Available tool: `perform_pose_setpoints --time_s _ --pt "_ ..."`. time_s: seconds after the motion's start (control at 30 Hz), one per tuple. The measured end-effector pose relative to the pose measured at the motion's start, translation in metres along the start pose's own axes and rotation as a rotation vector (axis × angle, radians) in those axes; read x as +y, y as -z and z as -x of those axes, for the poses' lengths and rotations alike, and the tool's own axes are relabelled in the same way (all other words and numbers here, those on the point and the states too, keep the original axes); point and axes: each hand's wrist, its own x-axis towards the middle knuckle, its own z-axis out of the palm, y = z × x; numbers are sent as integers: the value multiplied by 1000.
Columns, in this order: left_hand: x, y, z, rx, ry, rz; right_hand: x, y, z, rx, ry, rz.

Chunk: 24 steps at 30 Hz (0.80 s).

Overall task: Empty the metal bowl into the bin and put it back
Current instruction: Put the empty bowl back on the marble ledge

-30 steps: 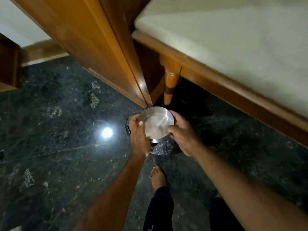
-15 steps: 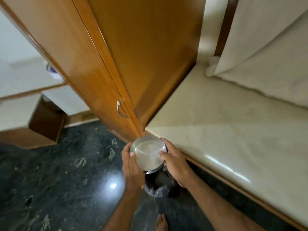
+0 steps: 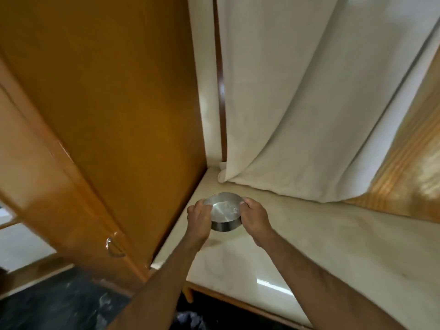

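A shallow round metal bowl (image 3: 223, 211) with notches in its rim is held upright over the pale marble tabletop (image 3: 309, 246), near the table's back left corner. My left hand (image 3: 199, 219) grips its left rim and my right hand (image 3: 253, 216) grips its right rim. The bowl's inside looks bare and shiny. Whether its base touches the marble I cannot tell. A dark bin liner (image 3: 190, 319) shows at the bottom edge, under the table's front edge.
A tall wooden cupboard (image 3: 107, 115) with a metal handle (image 3: 113, 247) stands close on the left. White curtains (image 3: 297, 103) hang behind the table. Dark marble floor (image 3: 47, 303) lies at the lower left.
Both hands lifted the bowl from above the bin on the floor up to the tabletop and carried it toward the back corner. The view tilted upward with them.
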Motion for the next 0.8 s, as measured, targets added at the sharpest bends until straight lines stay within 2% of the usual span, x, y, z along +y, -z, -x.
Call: perform_pose_setpoints --time_s 0.13,0.2,0.3,0.57,0.63,0.8 --pt "-14 -12 -14 -289 -47 -264 27 8 -11 129 -10 88" --pt "-29 -18 -14 -350 -94 -411 45 8 -12 124 -25 119" --pt "-60 -25 -12 -367 -114 -411 73 5 -11 48 -36 175" --pt "-120 -32 -13 -340 -93 -542 121 2 -23 -386 -196 482" --pt "-128 -34 -12 -317 -94 -594 130 0 -25 -424 -160 566" --pt "-126 -37 -7 -302 -124 -626 137 -5 -28 -413 -129 573"
